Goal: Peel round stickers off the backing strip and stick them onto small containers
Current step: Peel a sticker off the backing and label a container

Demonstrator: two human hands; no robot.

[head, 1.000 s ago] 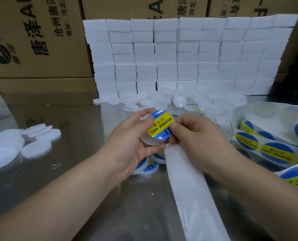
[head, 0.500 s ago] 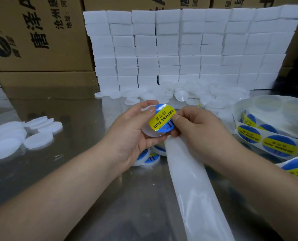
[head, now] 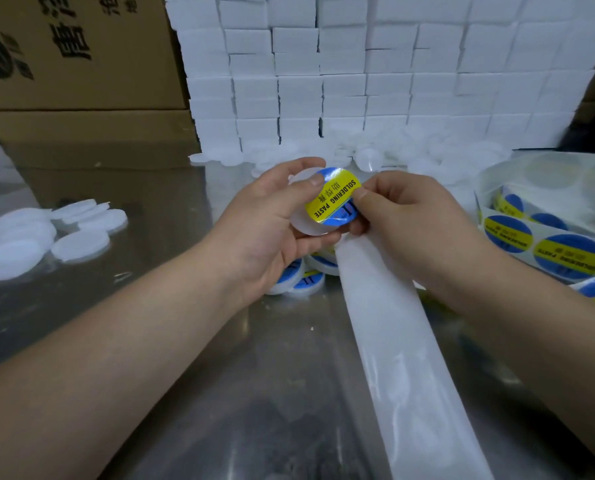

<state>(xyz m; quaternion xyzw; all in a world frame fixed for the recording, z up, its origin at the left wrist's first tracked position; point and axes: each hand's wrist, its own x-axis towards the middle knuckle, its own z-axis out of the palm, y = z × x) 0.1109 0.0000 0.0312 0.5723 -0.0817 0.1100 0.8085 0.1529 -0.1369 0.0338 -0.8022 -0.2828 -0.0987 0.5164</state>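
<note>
The container (head: 299, 225) shows only a white rim; the sticker (head: 332, 202) and the left hand (head: 265, 230) cover the rest. The right hand (head: 410, 216) hides the sticker's right edge with its thumb, and its fingers are out of sight behind the container. The sticker's small blue print is unreadable.

The strip (head: 393, 341) vanishes under the right hand at its far end and is cut by the bottom edge. Left of the strip, labelled tubs (head: 301, 282) lie half hidden under the left hand, number unclear. Farther left, blurred discs (head: 46, 237) run off the frame. Right of the strip, the roll (head: 549, 237) is cropped. Beyond the strip, blocks (head: 358, 81) and cartons (head: 81, 64) are cut off at the top.
</note>
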